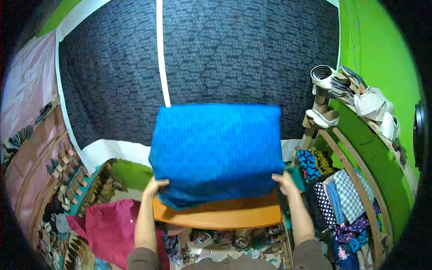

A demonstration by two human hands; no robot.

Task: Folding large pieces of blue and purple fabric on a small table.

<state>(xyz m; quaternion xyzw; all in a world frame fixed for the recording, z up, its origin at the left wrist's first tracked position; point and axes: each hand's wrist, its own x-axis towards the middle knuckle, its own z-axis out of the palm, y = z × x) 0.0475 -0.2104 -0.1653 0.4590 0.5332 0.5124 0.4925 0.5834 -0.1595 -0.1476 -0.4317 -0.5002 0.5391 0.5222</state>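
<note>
A bright blue patterned cloth [218,148] is held up in front of me, spread between both hands. At its lower left corner, my left hand [155,186] is closed on the edge with the thumb on the near face. My right hand [285,182] pinches the lower right side in the same way. Beneath the cloth shows the front part of an orange table top [220,217]; the cloth hides the rest. Whether the cloth is folded in layers, I cannot tell.
A magenta cloth [110,229] hangs at the left, by racks of shoe pieces [74,186]. Folded fabrics [344,195] fill a wooden rack at the right. White shoes [323,119] and a shelf of rolled material [325,76] stand above. A dark patterned curtain [252,49] covers the back.
</note>
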